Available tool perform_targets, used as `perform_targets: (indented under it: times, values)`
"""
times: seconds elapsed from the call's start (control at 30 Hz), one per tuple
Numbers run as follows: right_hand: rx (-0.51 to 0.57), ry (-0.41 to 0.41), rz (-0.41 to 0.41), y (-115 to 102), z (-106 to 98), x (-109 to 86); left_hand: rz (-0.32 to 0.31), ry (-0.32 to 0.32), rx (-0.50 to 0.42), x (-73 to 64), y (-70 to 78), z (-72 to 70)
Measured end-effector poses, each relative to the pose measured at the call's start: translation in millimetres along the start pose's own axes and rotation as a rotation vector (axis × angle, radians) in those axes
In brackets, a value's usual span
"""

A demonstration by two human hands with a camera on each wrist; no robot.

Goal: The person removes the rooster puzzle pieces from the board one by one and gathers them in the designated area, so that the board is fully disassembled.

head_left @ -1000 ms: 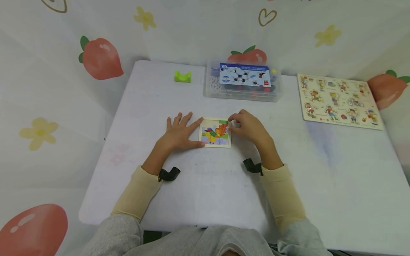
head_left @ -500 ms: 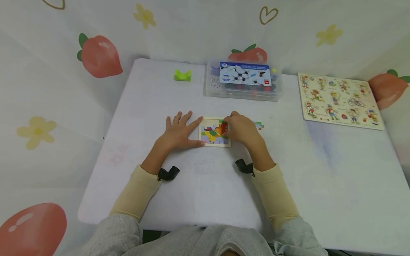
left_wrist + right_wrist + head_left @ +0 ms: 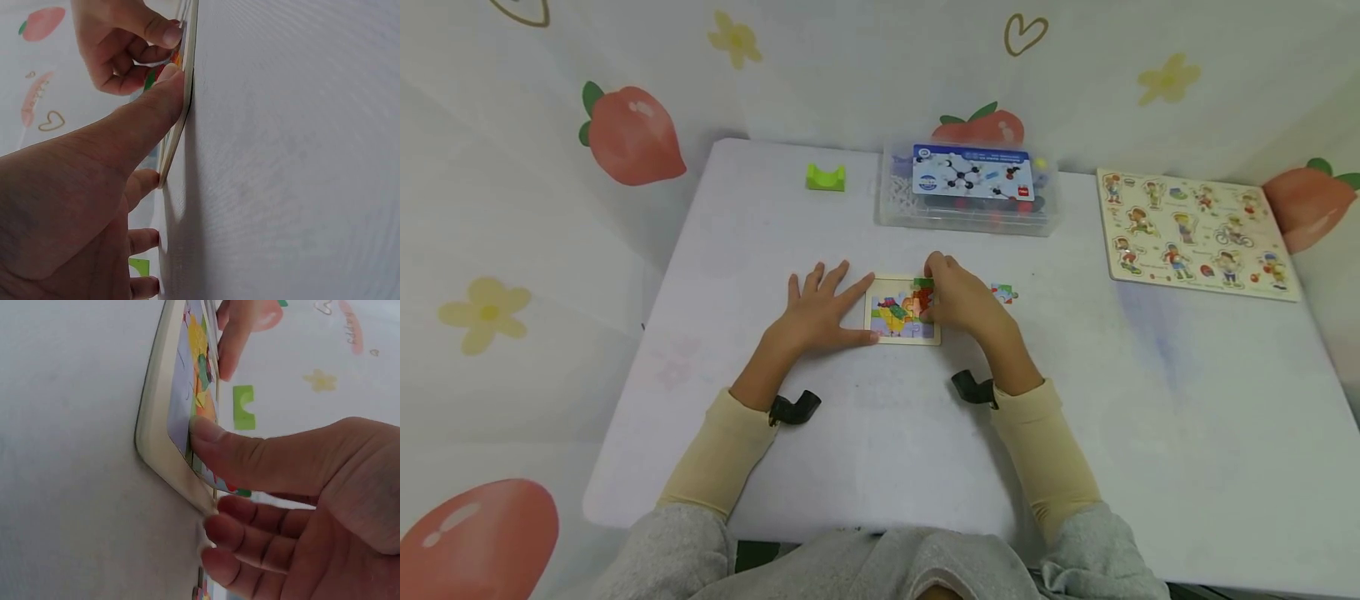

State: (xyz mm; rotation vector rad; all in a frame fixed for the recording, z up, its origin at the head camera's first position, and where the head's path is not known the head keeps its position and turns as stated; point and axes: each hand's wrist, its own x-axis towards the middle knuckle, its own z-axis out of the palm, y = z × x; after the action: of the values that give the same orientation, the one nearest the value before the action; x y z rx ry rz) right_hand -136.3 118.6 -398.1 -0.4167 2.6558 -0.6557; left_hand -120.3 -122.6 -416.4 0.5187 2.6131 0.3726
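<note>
A small wooden-framed jigsaw puzzle (image 3: 904, 341) with a colourful bird picture lies flat mid-table. My left hand (image 3: 818, 318) is spread beside it, palm down. Its straight thumb (image 3: 147, 109) presses the near left corner, and the index fingertip touches the far left corner. Over the puzzle's right side, my right hand (image 3: 964, 298) pinches a puzzle piece (image 3: 922, 288) with green and red on it. The right thumb (image 3: 234, 450) lies on the picture side in the right wrist view; the fingers partly hide the piece's far edge. Right of that hand lies a loose puzzle piece (image 3: 1003, 293).
Behind the puzzle stands a clear plastic box (image 3: 966, 218) with a molecule-picture label. A green notched block (image 3: 826, 178) sits to its left. At the far right lies a wooden board (image 3: 1195, 233) with figures of children. A printed curtain hangs behind the table.
My right hand has moved left from beside the puzzle to over its right part, uncovering the loose piece on the table. The left hand keeps its place on the frame.
</note>
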Motion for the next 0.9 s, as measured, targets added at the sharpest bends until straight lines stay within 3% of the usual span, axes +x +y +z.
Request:
perform_targets:
  times: [0.43, 0.63, 0.9]
  values:
    - [0.040, -0.008, -0.030, -0.4, -3.9, -1.2, 0.001, -0.003, 0.013, 1.1, -1.0, 0.6]
    - [0.022, 0.036, -0.074, 0.8, -5.1, -2.1, 0.006, 0.007, 0.017, 2.1, -1.5, 1.8]
    - [0.015, 0.071, -0.063, -0.9, -1.8, 1.1, 0.003, 0.006, 0.013, 2.5, -0.8, 0.8]
